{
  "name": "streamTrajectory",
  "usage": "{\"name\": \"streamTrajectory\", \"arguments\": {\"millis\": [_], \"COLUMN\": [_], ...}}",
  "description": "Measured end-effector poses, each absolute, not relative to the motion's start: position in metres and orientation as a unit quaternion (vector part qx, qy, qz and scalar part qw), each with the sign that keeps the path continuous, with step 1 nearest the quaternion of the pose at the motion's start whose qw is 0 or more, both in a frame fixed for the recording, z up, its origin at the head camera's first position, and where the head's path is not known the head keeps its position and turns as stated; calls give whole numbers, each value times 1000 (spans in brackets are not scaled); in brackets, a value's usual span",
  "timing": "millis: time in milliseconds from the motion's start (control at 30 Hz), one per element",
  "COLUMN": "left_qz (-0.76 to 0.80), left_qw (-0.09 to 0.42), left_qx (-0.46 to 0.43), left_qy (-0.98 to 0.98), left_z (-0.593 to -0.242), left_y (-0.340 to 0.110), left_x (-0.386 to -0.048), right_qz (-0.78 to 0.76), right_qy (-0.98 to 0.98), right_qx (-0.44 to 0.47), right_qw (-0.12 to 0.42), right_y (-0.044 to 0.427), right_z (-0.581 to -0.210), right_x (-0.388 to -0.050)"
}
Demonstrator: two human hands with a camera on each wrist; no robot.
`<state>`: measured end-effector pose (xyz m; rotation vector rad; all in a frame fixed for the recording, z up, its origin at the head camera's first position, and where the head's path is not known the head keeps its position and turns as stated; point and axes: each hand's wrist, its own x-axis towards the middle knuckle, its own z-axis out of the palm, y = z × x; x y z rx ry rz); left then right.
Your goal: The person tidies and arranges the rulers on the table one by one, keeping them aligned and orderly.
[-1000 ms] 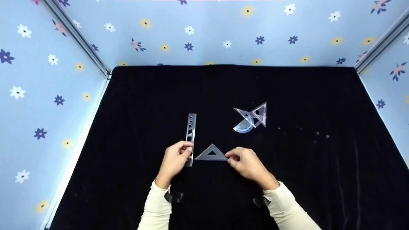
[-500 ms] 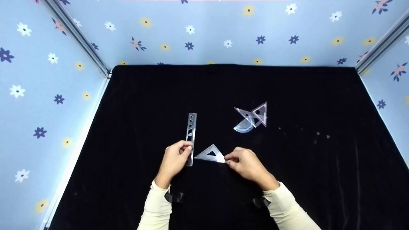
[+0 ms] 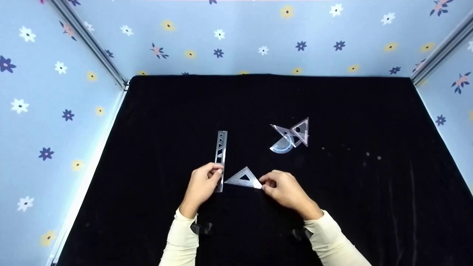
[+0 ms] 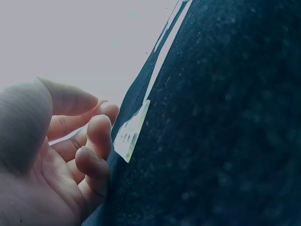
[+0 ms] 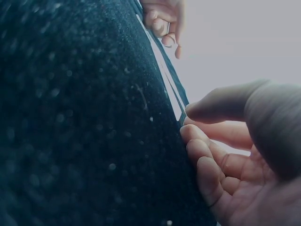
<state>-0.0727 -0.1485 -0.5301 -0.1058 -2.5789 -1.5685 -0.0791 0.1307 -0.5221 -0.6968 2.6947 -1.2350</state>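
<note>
A clear straight ruler [image 3: 221, 147] with cut-out shapes lies upright in the head view, and my left hand [image 3: 201, 184] pinches its lower part between thumb and fingers. To its right is a clear set square [image 3: 240, 181], apex pointing away, its left corner close beside the ruler. The thumb and forefinger of my right hand [image 3: 286, 188] pinch the set square's right corner. The right wrist view has my right hand [image 5: 235, 141] at the thin edge of the set square [image 5: 164, 73]. In the left wrist view the ruler's end [image 4: 131, 134] shows beside my left hand [image 4: 61, 141].
Farther back on the black cloth [image 3: 184, 107], right of centre, two more set squares [image 3: 303, 129] overlap with a protractor [image 3: 282, 145]. Flowered blue panels [image 3: 240, 22] stand behind and at both sides. Several small specks lie to the right.
The set square has turned slightly, its right corner now nearer to me. My left hand and the ruler have hardly moved.
</note>
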Motion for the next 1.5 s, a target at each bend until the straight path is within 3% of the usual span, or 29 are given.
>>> {"name": "streamTrajectory", "arguments": {"millis": [800,1033,1300,1500], "left_qz": [-534,-490,-419,-393], "left_qw": [46,62,49,25], "left_qx": [-46,-81,-136,-183], "left_qy": [-843,-866,-897,-901], "left_z": [-531,-528,-523,-517], "left_y": [-137,-127,-103,-82], "left_x": [-73,-73,-71,-70], "right_qz": [-514,-567,-587,-596], "right_qy": [835,810,800,798], "right_qx": [-164,-109,-73,-46], "right_qw": [107,100,99,74], "right_y": [147,156,160,173], "right_z": [-521,-514,-477,-502], "right_x": [-82,-88,-88,-101]}}
